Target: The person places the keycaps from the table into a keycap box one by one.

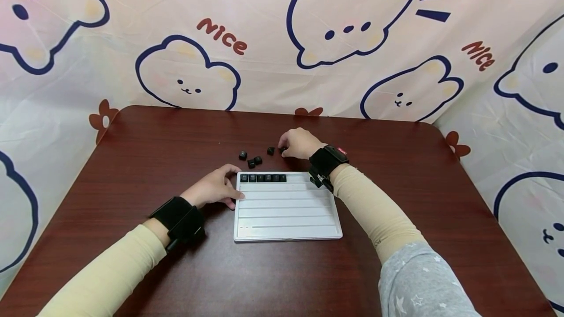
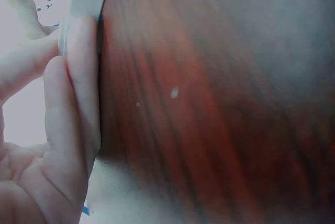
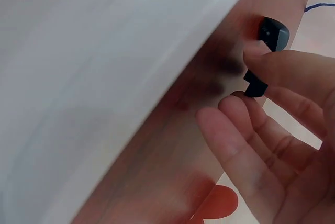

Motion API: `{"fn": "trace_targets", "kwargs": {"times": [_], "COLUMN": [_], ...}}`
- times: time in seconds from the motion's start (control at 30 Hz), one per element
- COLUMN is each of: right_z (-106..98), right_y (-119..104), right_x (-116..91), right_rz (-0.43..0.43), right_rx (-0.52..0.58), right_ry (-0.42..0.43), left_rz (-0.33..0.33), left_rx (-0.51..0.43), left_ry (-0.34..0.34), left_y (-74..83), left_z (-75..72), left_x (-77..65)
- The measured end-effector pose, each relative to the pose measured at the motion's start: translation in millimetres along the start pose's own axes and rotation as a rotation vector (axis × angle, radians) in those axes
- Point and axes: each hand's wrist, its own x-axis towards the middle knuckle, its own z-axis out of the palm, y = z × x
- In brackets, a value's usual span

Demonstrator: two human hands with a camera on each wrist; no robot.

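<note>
A white tray with ridged rows (image 1: 286,212) lies flat on the table, a run of black keycaps (image 1: 261,178) set side by side along its far row from the left. My left hand (image 1: 216,187) holds the tray's left edge, thumb tip at the rim; the left wrist view shows fingers (image 2: 84,77) lying along its side. Beyond the tray's far edge, my right hand (image 1: 301,143) pinches a black keycap (image 3: 255,85) between thumb and fingers. Another keycap (image 3: 275,33) stands just past the thumb in the right wrist view.
Several loose black keycaps (image 1: 251,163) lie on the brown table (image 1: 176,136) behind the tray, left of my right hand. A cloth with printed cartoon figures (image 1: 264,77) hangs behind the table and along its sides.
</note>
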Motion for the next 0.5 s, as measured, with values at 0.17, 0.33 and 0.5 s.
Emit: {"fn": "trace_targets", "kwargs": {"times": [0.17, 0.33, 0.5], "right_z": [-1.7, -2.0, -1.6], "right_y": [-0.8, 0.3, 2.2], "right_x": [-4.9, -8.3, -11.2], "right_rz": [0.006, 0.020, 0.026], "right_rx": [0.009, 0.041, 0.059], "right_ry": [0.000, 0.024, 0.040], "left_rz": [-0.002, 0.000, 0.003], "left_rx": [0.007, 0.002, -0.001], "left_ry": [-0.008, -0.003, 0.003], "left_y": [0.3, -0.3, -1.3], "left_z": [-0.2, 0.4, -0.1], "left_x": [-0.1, 0.2, 0.8]}}
